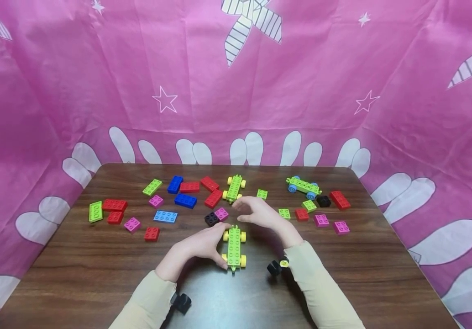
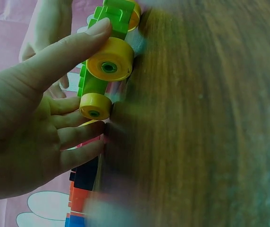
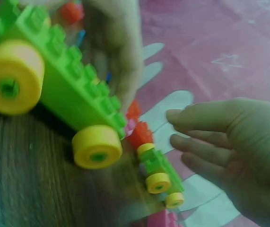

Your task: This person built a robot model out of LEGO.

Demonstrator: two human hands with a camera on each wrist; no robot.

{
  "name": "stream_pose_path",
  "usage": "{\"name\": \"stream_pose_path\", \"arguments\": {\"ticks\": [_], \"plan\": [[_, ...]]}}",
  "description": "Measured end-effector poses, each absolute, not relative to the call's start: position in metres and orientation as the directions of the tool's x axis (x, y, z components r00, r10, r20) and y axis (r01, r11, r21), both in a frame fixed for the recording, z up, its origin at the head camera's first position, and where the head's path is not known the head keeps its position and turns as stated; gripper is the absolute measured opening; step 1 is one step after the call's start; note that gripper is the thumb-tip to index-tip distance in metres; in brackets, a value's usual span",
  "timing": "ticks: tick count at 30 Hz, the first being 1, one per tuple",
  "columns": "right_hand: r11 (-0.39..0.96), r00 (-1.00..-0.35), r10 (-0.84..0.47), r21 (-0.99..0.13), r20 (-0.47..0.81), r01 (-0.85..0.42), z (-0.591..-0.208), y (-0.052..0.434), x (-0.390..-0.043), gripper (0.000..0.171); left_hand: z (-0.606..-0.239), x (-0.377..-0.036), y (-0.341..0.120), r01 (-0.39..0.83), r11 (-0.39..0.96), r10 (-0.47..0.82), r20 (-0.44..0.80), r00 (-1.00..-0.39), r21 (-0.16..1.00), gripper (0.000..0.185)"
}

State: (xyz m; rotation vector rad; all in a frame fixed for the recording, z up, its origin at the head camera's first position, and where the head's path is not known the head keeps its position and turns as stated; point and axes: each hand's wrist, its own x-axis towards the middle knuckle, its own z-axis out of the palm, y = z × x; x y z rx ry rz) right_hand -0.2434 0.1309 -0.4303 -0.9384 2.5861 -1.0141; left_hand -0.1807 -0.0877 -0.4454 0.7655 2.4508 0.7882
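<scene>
A lime-green toy car base [image 1: 234, 246] with yellow wheels stands on the table between my hands. My left hand [image 1: 205, 242] lies along its left side, thumb by the near wheel and fingers by the far one; the fingers look fairly straight in the left wrist view. Whether they press on it is hard to tell. My right hand [image 1: 262, 214] hovers beyond it to the right, fingers loosely bent and nothing held. Just past those fingertips is a second lime-green car base [image 1: 234, 188] with yellow wheels, apart from them in the right wrist view [image 3: 161, 170].
Near my left fingers lie a black brick [image 1: 212, 219] and a pink brick [image 1: 221, 214]. Red bricks [image 1: 115, 205] and blue bricks [image 1: 185, 200] spread leftward. A blue-wheeled green car base [image 1: 303, 186] stands at the back right, with small bricks [image 1: 321, 220] in front.
</scene>
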Motion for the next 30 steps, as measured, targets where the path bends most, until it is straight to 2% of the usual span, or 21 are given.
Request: {"name": "stream_pose_path", "arguments": {"ticks": [5,11,21,30], "plan": [[0.61,-0.758,-0.652,-0.589,0.006,-0.53,-0.432,0.119,-0.257,0.037,-0.445,-0.18,-0.089,0.36,0.686,0.619,-0.248,-0.745,0.632,0.101],[0.605,-0.69,-0.724,-0.481,-0.002,-0.634,-0.437,0.108,-0.269,0.042,-0.444,-0.181,-0.089,0.366,0.679,0.621,-0.233,-0.748,0.636,0.101],[0.568,-0.613,-0.789,-0.433,-0.043,-0.7,-0.442,0.093,-0.278,0.045,-0.446,-0.181,-0.089,0.383,0.673,0.63,-0.219,-0.745,0.633,0.103],[0.607,-0.626,-0.773,-0.413,-0.106,-0.679,-0.441,0.085,-0.278,0.043,-0.446,-0.18,-0.089,0.385,0.673,0.632,-0.22,-0.744,0.631,0.103]]}}
